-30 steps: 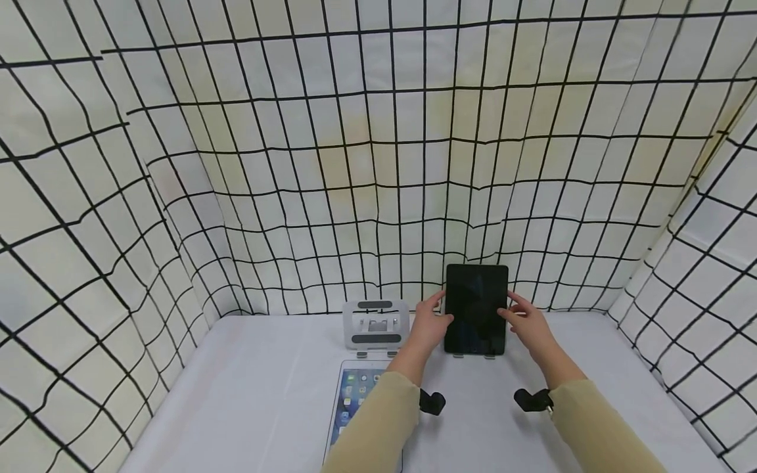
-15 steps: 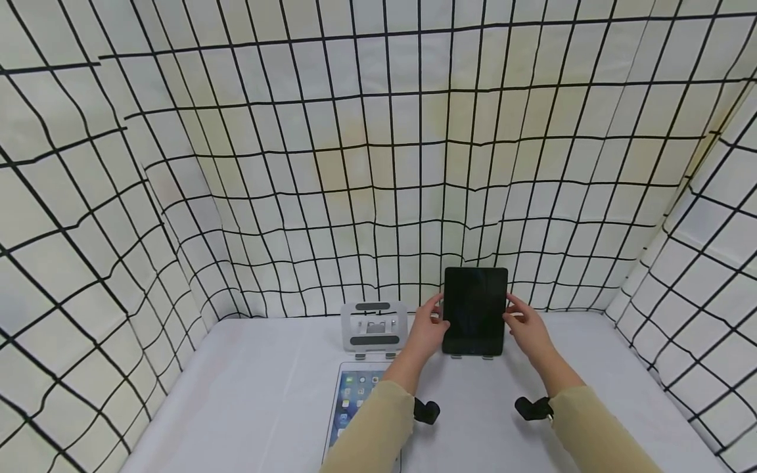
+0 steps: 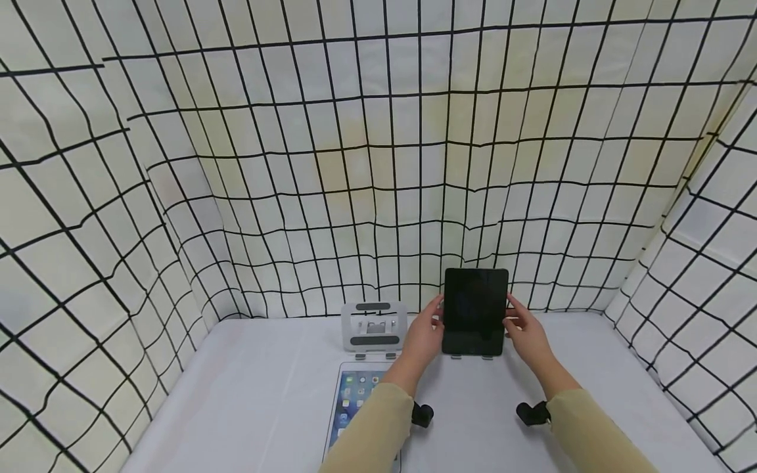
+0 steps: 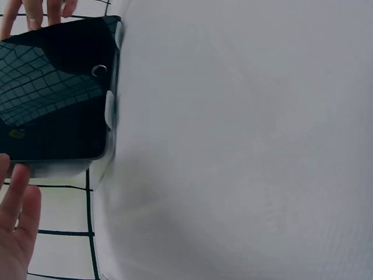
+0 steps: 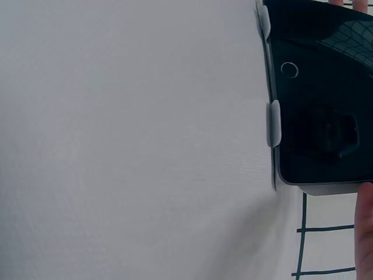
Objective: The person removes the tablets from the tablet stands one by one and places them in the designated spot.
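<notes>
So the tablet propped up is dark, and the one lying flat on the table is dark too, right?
Not quite: the flat tablet isn't dark. The head view shows it lit up with little icons. The propped-up tablet is dark, just as you said.

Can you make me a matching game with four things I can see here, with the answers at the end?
Things:
1. dark tablet
2. lit tablet
3. bare stand
4. sleeves

Clues:
A. standing up, left of the dark tablet
B. tan
C. between the left hand and the right hand
D. lying flat on the table

Right pairs: 1-C, 2-D, 3-A, 4-B
</notes>
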{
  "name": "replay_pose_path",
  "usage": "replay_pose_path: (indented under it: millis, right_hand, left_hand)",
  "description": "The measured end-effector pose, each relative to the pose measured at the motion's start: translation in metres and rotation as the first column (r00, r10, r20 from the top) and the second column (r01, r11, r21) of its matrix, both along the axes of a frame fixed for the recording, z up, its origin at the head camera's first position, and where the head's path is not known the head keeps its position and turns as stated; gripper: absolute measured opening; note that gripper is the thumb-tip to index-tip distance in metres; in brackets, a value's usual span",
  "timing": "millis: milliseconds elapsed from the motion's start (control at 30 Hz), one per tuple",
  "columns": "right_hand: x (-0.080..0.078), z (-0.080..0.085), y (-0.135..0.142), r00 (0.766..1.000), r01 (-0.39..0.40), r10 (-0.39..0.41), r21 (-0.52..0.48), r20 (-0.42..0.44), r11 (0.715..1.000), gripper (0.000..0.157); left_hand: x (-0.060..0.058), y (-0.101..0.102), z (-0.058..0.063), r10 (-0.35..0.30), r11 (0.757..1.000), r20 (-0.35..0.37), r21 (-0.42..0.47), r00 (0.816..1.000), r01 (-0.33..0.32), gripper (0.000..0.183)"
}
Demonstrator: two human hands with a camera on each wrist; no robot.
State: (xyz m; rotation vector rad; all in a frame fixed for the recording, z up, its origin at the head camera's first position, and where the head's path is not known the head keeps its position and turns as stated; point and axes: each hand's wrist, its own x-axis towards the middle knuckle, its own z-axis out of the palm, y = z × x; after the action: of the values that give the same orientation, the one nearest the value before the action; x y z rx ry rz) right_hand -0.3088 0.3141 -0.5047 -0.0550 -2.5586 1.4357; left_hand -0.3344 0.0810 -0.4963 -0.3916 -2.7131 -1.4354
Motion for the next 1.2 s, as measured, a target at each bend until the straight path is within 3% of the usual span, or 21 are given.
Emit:
replay_pose_path:
  millis: [533,900,1067,1200]
  right_hand:
    - [-0.0039,-0.0065,0.0017,0.997,0.044,-0.044,-0.001,-0.066,0.999,0.066]
    - [-0.0066,-0.0048,-0.0022,0.995,0.026,-0.022,0.037,-0.099,0.999,0.068]
    - [-0.0024,-0.0037,-0.0015,0.994,0.028,-0.024,0.034,-0.109,0.999,0.069]
    - [-0.0002,-0.0028,-0.0002,0.992,0.036,-0.031,0.042,-0.119,0.998,0.070]
  left_hand:
    - [-0.0084,0.0050,-0.0089,0.040,0.996,-0.148,-0.069,0.988,-0.051,0.067]
    - [-0.0066,0.0023,-0.0001,0.047,0.992,-0.157,-0.109,0.987,-0.064,0.074]
    - [-0.0053,0.0024,-0.0026,0.023,0.992,-0.128,-0.121,0.991,-0.039,0.081]
    - [-0.0061,0.0029,-0.0044,-0.001,0.994,-0.151,-0.110,0.989,-0.016,0.083]
